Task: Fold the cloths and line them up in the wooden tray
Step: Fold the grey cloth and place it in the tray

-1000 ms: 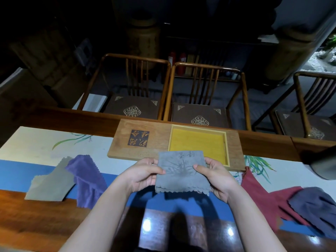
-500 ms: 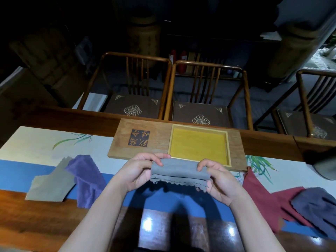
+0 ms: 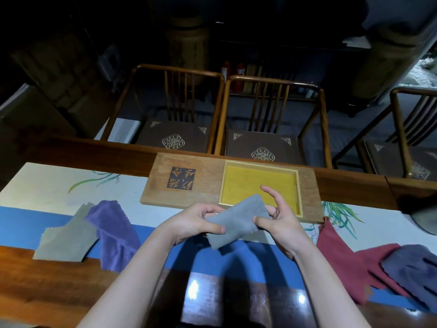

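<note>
1. Both hands are working one grey cloth [image 3: 233,223] in the air above the near edge of the table: my left hand [image 3: 191,221] is pinching its left side between thumb and fingers, and my right hand [image 3: 276,218] is pinching the right side with the thumb on top while the upper fingers are spreading loose above it.
2. That cloth is looking folded down to a narrow strip, tilted, so I am judging the folding of this first piece to be nearly done, perhaps one more fold away.
3. Just past my hands, four cloths are lying unfolded on the painted table runner [image 3: 47,185]: a beige cloth [image 3: 66,240] with a purple cloth [image 3: 113,233] overlapping it on the left, and a red cloth [image 3: 340,252] under a dark blue cloth [image 3: 416,268] on the right.
4. Further out, the wooden tray [image 3: 189,200] is sitting square to me, and its yellow-lined recess [image 3: 248,183] is holding nothing yet.
5. So I am reckoning the task barely begun: no cloth placed, one in hand, four waiting.
</note>
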